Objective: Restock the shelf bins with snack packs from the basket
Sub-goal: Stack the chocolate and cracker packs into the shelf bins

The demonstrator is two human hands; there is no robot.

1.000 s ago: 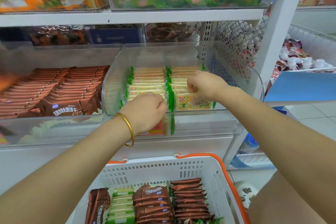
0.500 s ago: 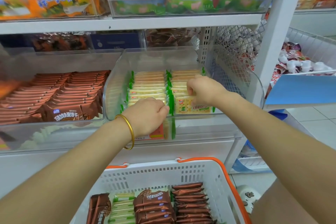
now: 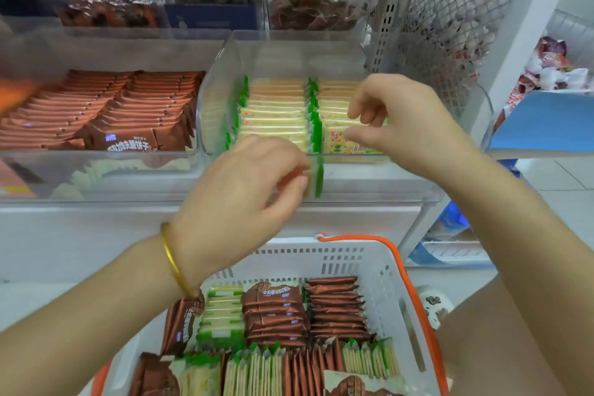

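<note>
Right hand [image 3: 401, 128] is half curled, thumb and forefinger apart over the front green-and-yellow cracker packs [image 3: 276, 112] in the clear plastic shelf bin [image 3: 218, 90]. Can't tell if it's actually gripping any. Left hand [image 3: 244, 199] is loosely curled at the bin's front, nothing visible in it. White slotted basket [image 3: 353, 254] sits just below, with more packs in it.

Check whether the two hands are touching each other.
Apart. Head view shows a gap between left hand and right hand, with green packs visible through it.
</note>
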